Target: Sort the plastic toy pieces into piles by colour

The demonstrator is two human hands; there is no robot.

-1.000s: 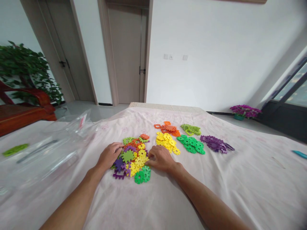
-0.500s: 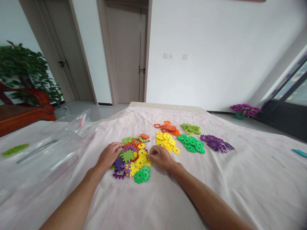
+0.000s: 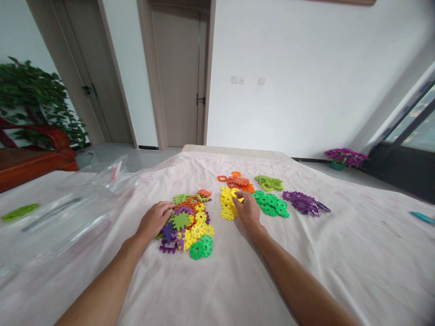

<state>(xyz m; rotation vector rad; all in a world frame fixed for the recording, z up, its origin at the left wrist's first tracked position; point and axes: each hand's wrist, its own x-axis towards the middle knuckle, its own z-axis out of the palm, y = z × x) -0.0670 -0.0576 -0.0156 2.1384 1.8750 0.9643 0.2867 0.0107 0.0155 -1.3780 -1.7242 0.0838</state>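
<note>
A mixed pile of coloured plastic snowflake pieces (image 3: 190, 222) lies on the pale cloth. My left hand (image 3: 154, 219) rests on the pile's left edge with fingers curled over the pieces. My right hand (image 3: 249, 209) lies over the yellow pile (image 3: 227, 203) further back, its fingertips pinched on a yellow piece (image 3: 237, 194). Beyond lie sorted piles: orange (image 3: 238, 181), light green (image 3: 270, 183), dark green (image 3: 272, 203) and purple (image 3: 302, 203).
A clear plastic bag (image 3: 71, 208) lies at the left with a light green piece (image 3: 18, 212) near it. A turquoise object (image 3: 423, 218) sits at the far right edge. Doors, a leafy plant (image 3: 34, 104) and a wooden bench stand behind.
My right hand has left the mixed pile and moved back and right onto the yellow pile, carrying a yellow piece. My left hand has stayed put.
</note>
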